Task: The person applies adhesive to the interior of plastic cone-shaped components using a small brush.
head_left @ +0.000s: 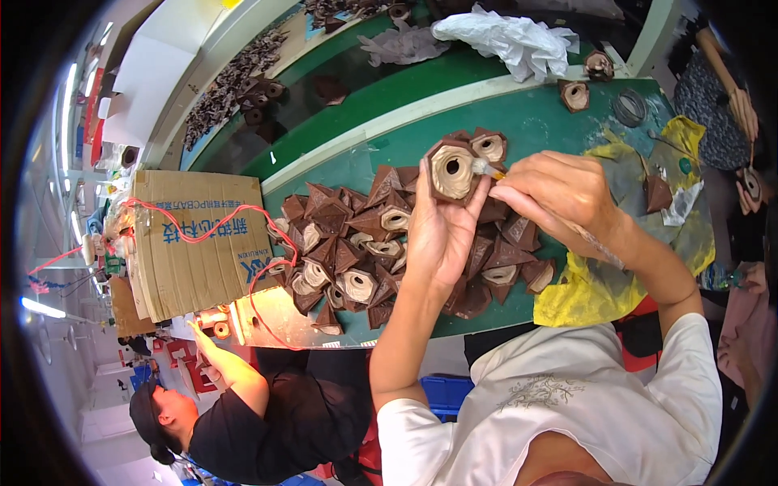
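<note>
My left hand [438,251] holds up a brown faceted piece [442,180], its cream, ridged hollow side and dark centre hole turned toward me. Pinched in my right hand [567,190] is a small brush [489,170] with pale bristles, its tip at the right edge of the cream hollow. Just behind the held piece sits another piece of the same kind [489,147]. Below and around my left hand spreads a heap of such brown pieces [328,243], some with their cream hollows facing up and others showing pointed brown backs.
A cardboard sheet [186,279] with a red wire [271,217] across it stands left of the heap. Yellow plastic sheeting [579,292] lies right. Behind are a green conveyor belt [324,117], white plastic [510,40] and a wire coil [630,107]. A co-worker [275,413] sits at left.
</note>
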A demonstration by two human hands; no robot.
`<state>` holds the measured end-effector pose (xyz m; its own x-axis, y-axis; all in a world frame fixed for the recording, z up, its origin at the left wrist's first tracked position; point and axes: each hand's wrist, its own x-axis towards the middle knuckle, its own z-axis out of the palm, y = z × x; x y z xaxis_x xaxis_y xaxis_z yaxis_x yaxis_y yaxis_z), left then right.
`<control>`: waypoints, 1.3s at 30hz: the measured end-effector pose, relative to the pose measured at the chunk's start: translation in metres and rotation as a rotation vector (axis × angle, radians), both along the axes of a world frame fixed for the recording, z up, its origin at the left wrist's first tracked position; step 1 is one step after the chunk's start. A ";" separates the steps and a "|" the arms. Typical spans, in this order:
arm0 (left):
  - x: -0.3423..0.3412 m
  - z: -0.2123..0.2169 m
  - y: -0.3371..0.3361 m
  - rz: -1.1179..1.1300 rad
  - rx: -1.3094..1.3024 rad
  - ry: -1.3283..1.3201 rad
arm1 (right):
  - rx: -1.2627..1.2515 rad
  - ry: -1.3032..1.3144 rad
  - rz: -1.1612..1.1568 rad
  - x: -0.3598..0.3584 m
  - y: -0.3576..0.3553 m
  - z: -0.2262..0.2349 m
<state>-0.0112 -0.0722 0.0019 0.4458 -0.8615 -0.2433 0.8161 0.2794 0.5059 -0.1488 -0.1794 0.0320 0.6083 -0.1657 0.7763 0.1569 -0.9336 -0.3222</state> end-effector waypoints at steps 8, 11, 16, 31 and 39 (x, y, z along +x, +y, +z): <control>0.090 -0.011 -0.112 0.039 0.111 -0.084 | 0.162 0.139 -0.044 -0.056 -0.034 -0.014; 0.339 -0.021 -0.074 -0.359 -0.005 -0.325 | 0.056 0.085 0.043 -0.038 -0.020 -0.012; 0.257 -0.007 -0.158 0.232 0.525 -0.262 | 0.342 0.251 -0.051 -0.107 -0.047 -0.032; -0.010 0.049 -0.042 -0.667 0.348 -0.650 | 0.432 0.276 -0.623 -0.178 -0.161 0.032; -0.013 0.036 -0.011 -0.639 0.312 -0.630 | 0.365 0.330 -0.626 -0.179 -0.172 0.018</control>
